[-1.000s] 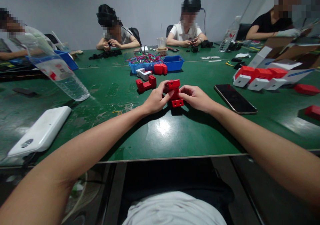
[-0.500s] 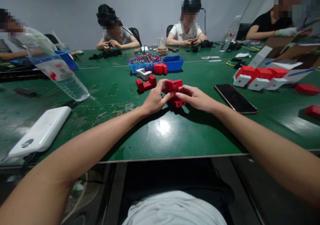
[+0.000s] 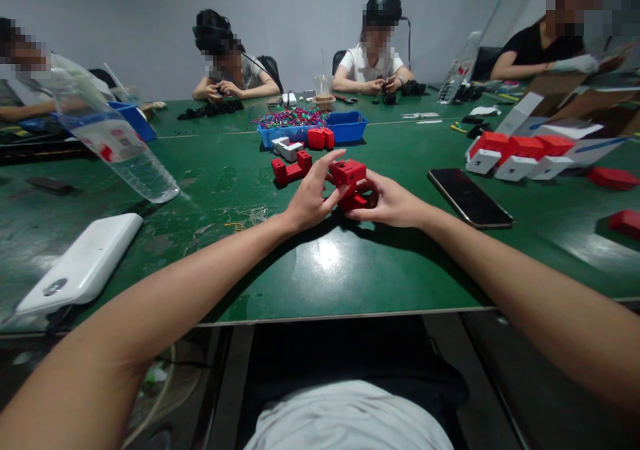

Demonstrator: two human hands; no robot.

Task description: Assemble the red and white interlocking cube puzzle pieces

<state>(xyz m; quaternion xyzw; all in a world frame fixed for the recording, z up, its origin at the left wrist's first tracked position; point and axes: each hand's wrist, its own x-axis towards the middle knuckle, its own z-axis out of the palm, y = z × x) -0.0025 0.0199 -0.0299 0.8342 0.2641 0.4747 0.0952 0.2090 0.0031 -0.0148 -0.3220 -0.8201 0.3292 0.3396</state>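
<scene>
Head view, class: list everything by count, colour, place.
held part: one, red, between hands
brackets: two, red, white, beyond left hand
loose blocks: several, red, centre, right
slanted parts: three, red-white, by box
trays: three, blue, centre, left
wires: many, multicoloured, centre tray
phone: one, black, right
flat device: one, white, left
bottles: two, clear, left, back
box: one, white-brown, right
table: one, green, beneath
people: four, mixed clothes, opposite
left hand, right hand: two, bare, centre
</scene>
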